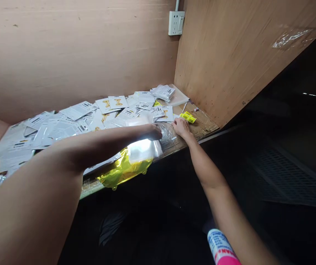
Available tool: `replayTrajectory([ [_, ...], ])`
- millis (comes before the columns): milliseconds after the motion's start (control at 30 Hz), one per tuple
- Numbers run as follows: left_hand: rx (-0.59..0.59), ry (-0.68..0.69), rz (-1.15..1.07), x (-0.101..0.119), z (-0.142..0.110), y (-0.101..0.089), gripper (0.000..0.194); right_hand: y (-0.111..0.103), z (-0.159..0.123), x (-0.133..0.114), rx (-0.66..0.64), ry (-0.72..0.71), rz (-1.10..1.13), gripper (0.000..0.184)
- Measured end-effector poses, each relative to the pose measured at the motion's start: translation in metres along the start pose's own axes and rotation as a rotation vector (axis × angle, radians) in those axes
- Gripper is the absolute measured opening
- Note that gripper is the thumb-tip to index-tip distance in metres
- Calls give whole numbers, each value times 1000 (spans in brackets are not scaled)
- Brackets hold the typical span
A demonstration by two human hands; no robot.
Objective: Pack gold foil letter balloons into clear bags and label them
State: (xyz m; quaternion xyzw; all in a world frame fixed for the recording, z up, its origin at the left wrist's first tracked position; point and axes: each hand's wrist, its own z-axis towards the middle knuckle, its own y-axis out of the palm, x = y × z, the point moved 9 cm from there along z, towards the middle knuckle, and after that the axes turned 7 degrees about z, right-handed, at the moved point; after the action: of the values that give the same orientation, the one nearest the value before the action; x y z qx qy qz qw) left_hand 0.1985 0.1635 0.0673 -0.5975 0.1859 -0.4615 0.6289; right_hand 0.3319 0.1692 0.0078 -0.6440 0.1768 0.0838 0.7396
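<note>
Probably light, limp and slippery, the flat clear-plastic bags point(144, 151) want a near-edge pinch; left hand point(155, 131) and right hand point(181, 126) curl their fingers, grip impossible to tell.

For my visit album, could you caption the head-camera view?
A person's left grip at clear plastic, right grip beside yellow barcode labels, gold foil and white printed cards nearby.

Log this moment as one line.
left hand: at clear plastic | right hand: beside yellow labels | gold foil: overhanging table edge
</note>
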Motion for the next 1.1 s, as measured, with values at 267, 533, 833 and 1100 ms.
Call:
replayTrajectory([
  [267, 94, 146, 271, 4, -111, -94, 38, -41, -20, -8, 203, -34, 103, 23],
  [533, 568, -345, -182, 6, -369, -91, 17, 16, -97, -139, -210, -196, 782, 34],
  [833, 315, -690, 328, -67, -404, -67, 67, 114, -72, -300, -721, 148, 927, 51],
  [1100, 361, -678, 264, -81, -406, -63, 64, 120, -85, -341, -754, 273, 1011, 37],
])
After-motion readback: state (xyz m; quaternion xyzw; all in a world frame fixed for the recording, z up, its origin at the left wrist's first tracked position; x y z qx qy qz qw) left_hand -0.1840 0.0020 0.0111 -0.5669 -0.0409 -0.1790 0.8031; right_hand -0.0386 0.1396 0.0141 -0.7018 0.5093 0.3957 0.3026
